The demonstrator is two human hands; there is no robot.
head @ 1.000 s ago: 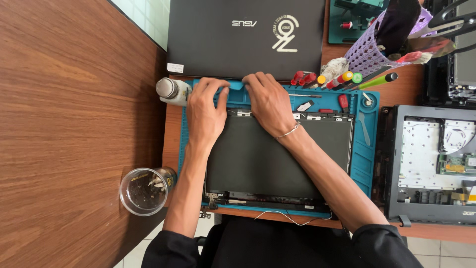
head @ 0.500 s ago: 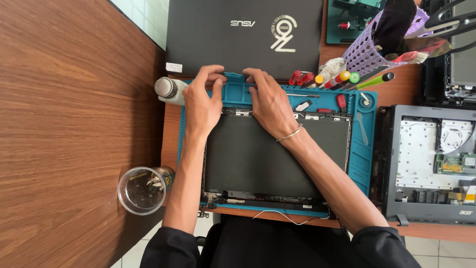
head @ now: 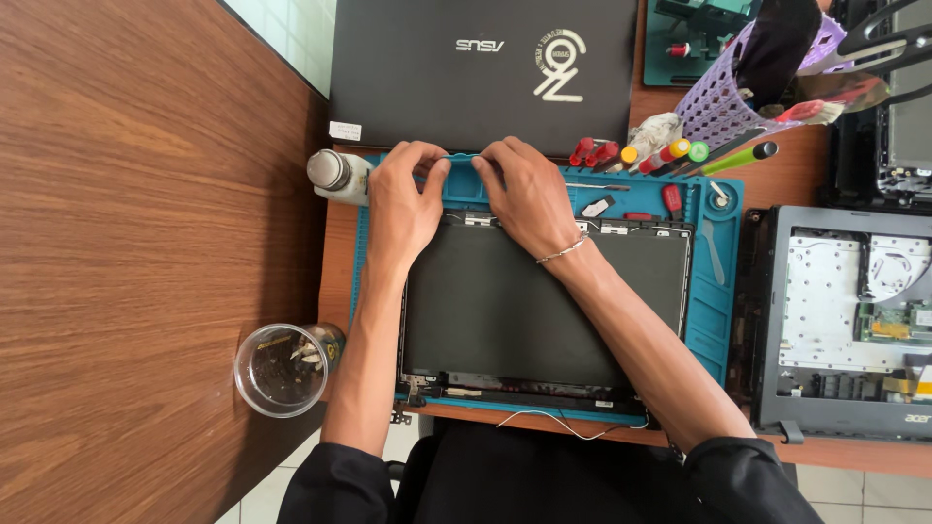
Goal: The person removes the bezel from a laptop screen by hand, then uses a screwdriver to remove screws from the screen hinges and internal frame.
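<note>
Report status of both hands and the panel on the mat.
Left hand and right hand pinch a thin strip together. Dark flat laptop screen panel lies on blue work mat. White bottle beside left hand.

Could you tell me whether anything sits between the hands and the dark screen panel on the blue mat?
Nothing visible does. The left hand and right hand both rest directly at the far edge of the dark screen panel on the blue mat. The screwdrivers lie off to the right.
</note>
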